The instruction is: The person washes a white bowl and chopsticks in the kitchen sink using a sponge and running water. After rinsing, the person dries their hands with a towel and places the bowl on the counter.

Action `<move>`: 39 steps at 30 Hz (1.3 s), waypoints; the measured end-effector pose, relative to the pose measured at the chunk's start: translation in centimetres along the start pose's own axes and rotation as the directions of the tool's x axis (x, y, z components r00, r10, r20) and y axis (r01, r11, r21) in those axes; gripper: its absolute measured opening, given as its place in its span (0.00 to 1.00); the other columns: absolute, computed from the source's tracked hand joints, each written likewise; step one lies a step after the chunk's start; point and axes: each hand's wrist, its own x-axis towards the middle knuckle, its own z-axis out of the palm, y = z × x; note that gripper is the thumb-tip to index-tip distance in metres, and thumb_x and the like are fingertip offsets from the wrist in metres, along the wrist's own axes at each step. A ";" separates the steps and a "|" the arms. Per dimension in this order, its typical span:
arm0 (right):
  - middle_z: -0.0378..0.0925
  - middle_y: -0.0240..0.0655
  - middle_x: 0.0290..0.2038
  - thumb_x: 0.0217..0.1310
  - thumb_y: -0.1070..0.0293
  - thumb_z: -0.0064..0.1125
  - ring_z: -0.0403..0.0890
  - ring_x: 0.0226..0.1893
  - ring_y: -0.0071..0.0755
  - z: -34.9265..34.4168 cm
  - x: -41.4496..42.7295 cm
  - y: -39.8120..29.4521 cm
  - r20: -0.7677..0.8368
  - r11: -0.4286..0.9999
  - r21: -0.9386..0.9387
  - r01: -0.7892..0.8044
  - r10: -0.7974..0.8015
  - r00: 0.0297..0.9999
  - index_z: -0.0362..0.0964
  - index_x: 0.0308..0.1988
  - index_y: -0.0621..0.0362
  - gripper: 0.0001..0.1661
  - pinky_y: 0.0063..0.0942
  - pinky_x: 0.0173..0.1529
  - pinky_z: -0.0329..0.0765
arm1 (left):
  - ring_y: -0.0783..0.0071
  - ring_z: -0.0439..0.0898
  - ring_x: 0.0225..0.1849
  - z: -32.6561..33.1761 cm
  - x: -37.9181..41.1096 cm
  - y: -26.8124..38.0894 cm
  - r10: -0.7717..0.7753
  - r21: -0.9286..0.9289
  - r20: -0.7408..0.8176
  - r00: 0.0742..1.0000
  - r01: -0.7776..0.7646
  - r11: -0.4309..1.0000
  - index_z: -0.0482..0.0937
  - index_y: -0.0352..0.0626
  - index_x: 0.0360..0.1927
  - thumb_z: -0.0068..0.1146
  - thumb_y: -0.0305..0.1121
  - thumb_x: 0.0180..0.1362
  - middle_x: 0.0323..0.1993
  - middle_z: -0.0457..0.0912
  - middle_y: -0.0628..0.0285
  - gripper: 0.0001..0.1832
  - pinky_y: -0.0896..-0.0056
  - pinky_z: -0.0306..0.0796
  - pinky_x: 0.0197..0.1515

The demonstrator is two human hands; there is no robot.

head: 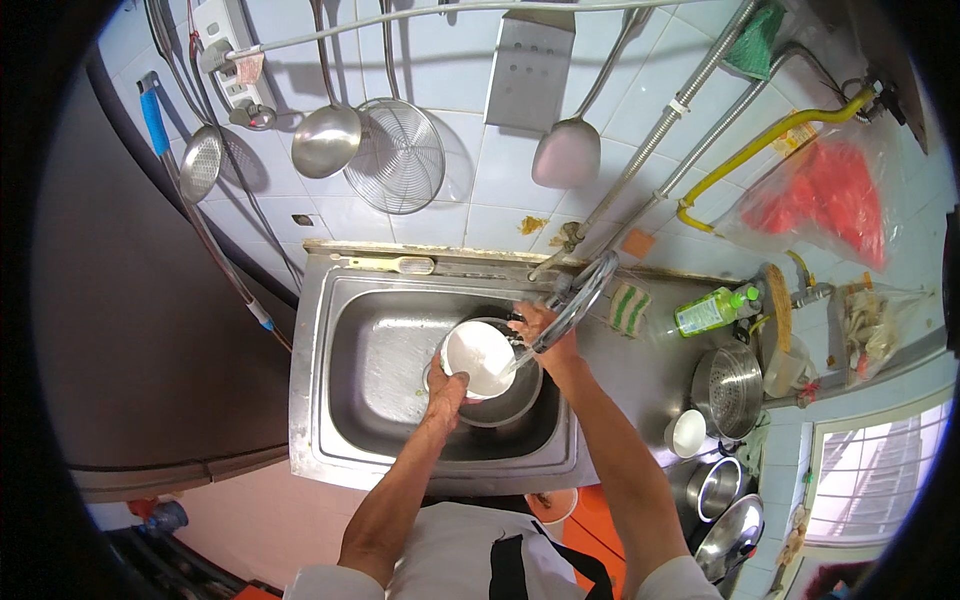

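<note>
My left hand (448, 394) grips the lower left rim of a white bowl (480, 356), its thumb over the edge. The bowl is tilted above a metal pot or basin (506, 409) in the stainless steel sink (382, 360). Water runs into the bowl from the curved faucet spout (574, 307). My right hand (544, 334) is beside the bowl's right rim, fingers apart, nothing visible in them. The spout crosses in front of part of that hand.
A sponge (628, 309), green soap bottle (716, 310), steamer pot (727, 390) and small white bowl (685, 433) stand on the right drainboard (637, 375). A yellow-handled brush (390, 264) lies along the back ledge. A ladle (326, 141) and wire skimmer (401, 157) hang above.
</note>
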 end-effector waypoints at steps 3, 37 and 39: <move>0.76 0.43 0.24 0.73 0.59 0.55 0.83 0.30 0.43 1.4 1.5 1.6 0.131 0.902 -0.415 0.119 -0.070 0.989 0.75 0.34 0.59 0.16 0.34 0.39 0.80 | 0.49 0.79 0.59 -0.7 0.0 -0.7 0.037 0.019 -0.024 0.999 -0.036 0.999 0.53 0.45 0.77 0.48 0.18 0.57 0.66 0.69 0.48 0.42 0.58 0.88 0.39; 0.86 0.38 0.43 0.63 0.66 0.56 0.86 0.47 0.42 4.6 -11.6 -14.4 0.307 0.946 -0.174 0.272 -0.210 0.928 0.80 0.43 0.56 0.11 0.48 0.61 0.77 | 0.50 0.78 0.53 -3.5 4.2 -5.8 -0.032 -0.481 -0.007 0.999 0.025 0.876 0.74 0.36 0.59 0.57 0.43 0.53 0.49 0.79 0.52 0.31 0.52 0.73 0.58; 0.85 0.40 0.48 0.63 0.66 0.55 0.84 0.55 0.42 1.5 -10.3 -10.3 0.367 0.808 -0.087 0.582 -0.517 0.773 0.79 0.44 0.57 0.13 0.52 0.67 0.72 | 0.51 0.78 0.54 -3.2 1.7 -2.6 -0.018 -0.404 -0.012 1.000 0.011 0.914 0.73 0.37 0.59 0.57 0.41 0.51 0.48 0.78 0.51 0.32 0.53 0.74 0.59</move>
